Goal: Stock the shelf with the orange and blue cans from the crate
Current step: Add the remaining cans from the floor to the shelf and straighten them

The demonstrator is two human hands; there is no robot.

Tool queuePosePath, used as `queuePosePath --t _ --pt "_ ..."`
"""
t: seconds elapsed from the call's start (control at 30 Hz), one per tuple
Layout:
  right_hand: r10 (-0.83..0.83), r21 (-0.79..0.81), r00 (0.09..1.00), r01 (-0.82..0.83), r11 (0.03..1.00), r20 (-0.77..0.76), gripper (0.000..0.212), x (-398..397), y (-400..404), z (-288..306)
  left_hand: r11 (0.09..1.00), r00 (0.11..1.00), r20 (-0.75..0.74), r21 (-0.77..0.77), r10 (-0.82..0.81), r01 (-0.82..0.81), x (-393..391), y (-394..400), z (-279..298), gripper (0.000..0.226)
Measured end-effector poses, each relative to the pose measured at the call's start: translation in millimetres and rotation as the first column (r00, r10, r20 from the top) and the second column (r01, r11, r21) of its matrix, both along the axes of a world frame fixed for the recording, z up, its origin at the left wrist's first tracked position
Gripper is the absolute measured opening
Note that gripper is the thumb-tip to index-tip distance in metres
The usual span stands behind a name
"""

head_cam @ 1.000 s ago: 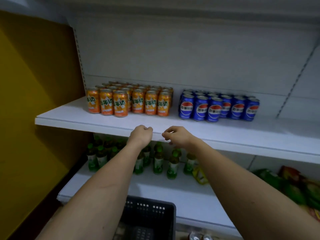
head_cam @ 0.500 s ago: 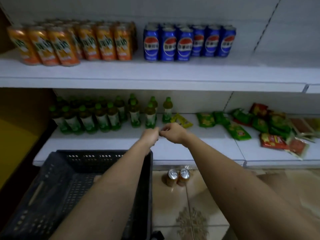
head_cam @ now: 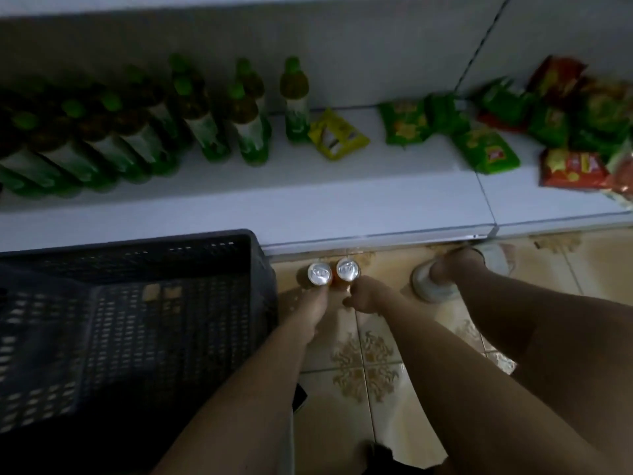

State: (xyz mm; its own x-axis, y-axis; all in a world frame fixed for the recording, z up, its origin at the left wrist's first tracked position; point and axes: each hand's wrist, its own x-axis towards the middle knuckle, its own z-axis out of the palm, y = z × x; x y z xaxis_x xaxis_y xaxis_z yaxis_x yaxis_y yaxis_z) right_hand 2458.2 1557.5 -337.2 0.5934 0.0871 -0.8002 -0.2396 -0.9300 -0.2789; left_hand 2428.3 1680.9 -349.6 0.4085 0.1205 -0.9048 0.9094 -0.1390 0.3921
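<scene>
Left hand (head_cam: 313, 308) and right hand (head_cam: 364, 296) reach two silver-topped orange cans (head_cam: 319, 273) on the tiled floor (head_cam: 370, 365); grip state unclear. Risk: knocking one over.

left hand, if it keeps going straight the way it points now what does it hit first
The left hand points down and forward at the left of two cans standing on the floor tiles beside the crate. It would likely meet that can's near side first, though depth is hard to judge.

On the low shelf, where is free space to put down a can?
The front strip of the shelf is bare, from the bottles to the snack packs. The left back is crowded with bottles, the right end with packs.
</scene>
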Motion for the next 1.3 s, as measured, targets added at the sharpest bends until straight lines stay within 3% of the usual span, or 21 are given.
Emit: queuePosePath --t 0.13,0.3,0.37,0.5,0.6,0.7,0.9,1.0,1.1,1.2,1.3 --pt "-0.139 0.006 0.976 0.140 0.990 0.170 0.073 17 -7 -37 0.993 0.993 -0.047 -0.028 0.110 -0.112 8 -20 -32 0.061" --pt "0.016 -0.028 0.967 -0.009 1.000 0.253 0.080 25 -6 -86 0.990 0.988 -0.093 -0.060 0.124 -0.130 19 -35 -61 0.035" --pt "0.024 -0.014 0.964 -0.021 1.000 0.264 0.078 25 -4 -100 0.987 0.981 -0.119 -0.036 0.153 -0.158 18 -37 -72 0.030" --pt "-0.029 0.038 0.938 0.017 0.999 0.345 0.071 29 -2 -114 0.987 0.975 -0.161 -0.016 0.153 -0.157 16 -35 -84 0.045" --pt "-0.057 0.076 0.945 0.034 0.996 0.323 0.063 30 -6 -108 0.988 0.970 -0.189 -0.010 0.150 -0.155 13 -29 -83 0.045" --pt "-0.116 0.106 0.957 0.090 0.990 0.267 0.060 31 -15 -91 0.987 0.975 -0.160 -0.034 0.152 -0.159 13 -24 -69 0.038" --pt "-0.250 0.157 0.955 0.226 0.961 0.157 0.075 36 -33 -20 0.987 0.988 -0.018 -0.040 0.156 -0.157 17 -7 -23 0.046" --pt "-0.348 0.220 0.934 0.324 0.920 0.079 0.072 37 -37 29 0.993 0.988 0.115 -0.074 0.098 -0.090 18 4 10 0.031" --pt "-0.397 0.312 0.912 0.349 0.884 0.104 0.065 35 -37 74 0.984 0.974 0.192 -0.155 0.118 -0.089 18 17 44 0.040" --pt "-0.450 0.431 0.886 0.365 0.825 0.111 0.058 32 -29 115 0.986 0.959 0.255 -0.143 0.121 -0.086 23 33 89 0.043" --pt "-0.523 0.609 0.849 0.378 0.697 0.072 0.053 31 -12 154 0.986 0.928 0.352 -0.145 0.125 -0.078 32 50 141 0.047"
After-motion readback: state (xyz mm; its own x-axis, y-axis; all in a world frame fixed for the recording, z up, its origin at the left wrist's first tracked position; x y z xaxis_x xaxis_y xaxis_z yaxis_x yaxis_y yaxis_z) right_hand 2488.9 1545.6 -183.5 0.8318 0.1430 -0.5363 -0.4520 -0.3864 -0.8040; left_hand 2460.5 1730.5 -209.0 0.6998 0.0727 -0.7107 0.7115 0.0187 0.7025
